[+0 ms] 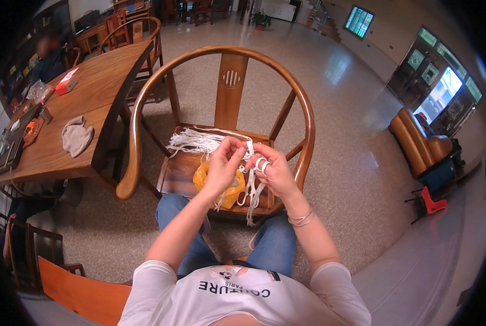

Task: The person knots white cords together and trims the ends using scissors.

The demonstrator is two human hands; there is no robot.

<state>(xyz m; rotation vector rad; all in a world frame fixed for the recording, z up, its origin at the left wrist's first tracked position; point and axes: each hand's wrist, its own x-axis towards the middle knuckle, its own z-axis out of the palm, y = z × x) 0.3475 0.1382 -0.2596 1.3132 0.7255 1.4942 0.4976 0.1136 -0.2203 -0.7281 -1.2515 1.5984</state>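
Observation:
My left hand and my right hand meet above the seat of a wooden armchair, which faces me. Between the fingertips runs a white cord, pinched from both sides. White loops wrap around fingers of the right hand, and pale loose strands dangle below it. Partly behind my left hand, an open yellow plastic bag rests on the seat; its contents are mostly hidden. A thick bundle of white cords lies at the seat's far left.
To the left stands a long wooden table with a beige cloth cap, a red tissue box and a dark tray. A person sits beyond it. A brown leather sofa and red chair are at right.

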